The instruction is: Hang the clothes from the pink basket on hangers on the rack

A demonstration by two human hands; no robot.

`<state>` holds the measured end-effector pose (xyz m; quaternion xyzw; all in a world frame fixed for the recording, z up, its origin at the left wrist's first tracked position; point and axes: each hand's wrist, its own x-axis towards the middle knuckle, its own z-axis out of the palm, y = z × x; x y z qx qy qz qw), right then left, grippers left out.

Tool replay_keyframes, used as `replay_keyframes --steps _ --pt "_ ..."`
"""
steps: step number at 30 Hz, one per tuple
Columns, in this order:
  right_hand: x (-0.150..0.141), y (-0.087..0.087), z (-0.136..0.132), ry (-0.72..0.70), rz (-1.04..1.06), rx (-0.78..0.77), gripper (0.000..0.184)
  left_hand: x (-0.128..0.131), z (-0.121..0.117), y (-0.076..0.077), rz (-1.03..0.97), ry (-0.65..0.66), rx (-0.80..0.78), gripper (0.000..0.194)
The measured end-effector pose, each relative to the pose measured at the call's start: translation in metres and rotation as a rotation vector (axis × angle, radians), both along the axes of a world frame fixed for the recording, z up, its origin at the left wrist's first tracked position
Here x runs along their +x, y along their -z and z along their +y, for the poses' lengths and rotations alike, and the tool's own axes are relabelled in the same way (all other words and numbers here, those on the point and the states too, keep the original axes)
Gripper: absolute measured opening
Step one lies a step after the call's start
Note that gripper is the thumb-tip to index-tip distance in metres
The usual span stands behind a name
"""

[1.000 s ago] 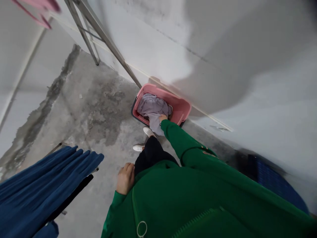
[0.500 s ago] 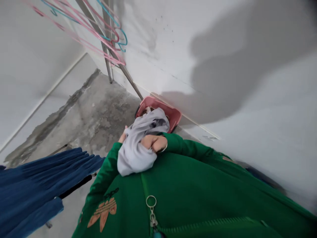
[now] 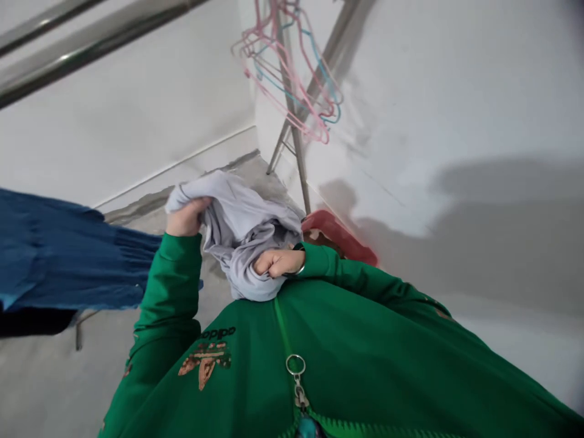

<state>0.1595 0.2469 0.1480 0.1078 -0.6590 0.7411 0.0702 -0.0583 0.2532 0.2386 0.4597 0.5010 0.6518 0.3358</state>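
A crumpled lilac-grey cloth garment hangs in front of my chest, held up between both hands. My left hand pinches its upper edge at the left. My right hand is closed in a fist on a fold lower down, with a dark watch band at the wrist. Both green sleeves run back to my zipped green track jacket. Behind my right forearm, the pink plastic laundry basket is mostly hidden, showing only part of its rim.
A metal drying stand with several pink and blue hangers stands against the white wall. Blue cloth hangs on the left, with a metal rail above. The concrete floor lies below.
The garment has been lifted from the basket and spread wider between my hands. My left hand has moved out to the left, and the view has swung, leaving the basket more hidden.
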Motion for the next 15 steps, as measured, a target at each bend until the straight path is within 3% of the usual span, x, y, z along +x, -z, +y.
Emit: replay_keyframes --steps 3,5,8,12,15 --pt "-0.013 0.012 0.002 0.026 -0.099 0.045 0.024 -0.036 -0.012 -0.043 -0.006 -0.201 0.123 0.014" --pt "-0.019 0.021 0.005 0.106 -0.218 -0.006 0.011 -0.050 -0.020 -0.068 -0.023 -0.293 0.219 0.018" --pt "-0.026 0.030 0.011 0.231 -0.341 -0.127 0.019 -0.055 -0.034 -0.098 -0.032 -0.359 0.276 0.031" --pt "-0.035 0.026 0.037 0.373 -0.462 -0.098 0.023 -0.051 -0.046 -0.119 -0.005 -0.440 0.248 0.044" --pt "-0.046 0.006 0.061 0.522 -0.457 0.050 0.022 -0.051 -0.047 -0.122 0.001 -0.547 0.259 0.043"
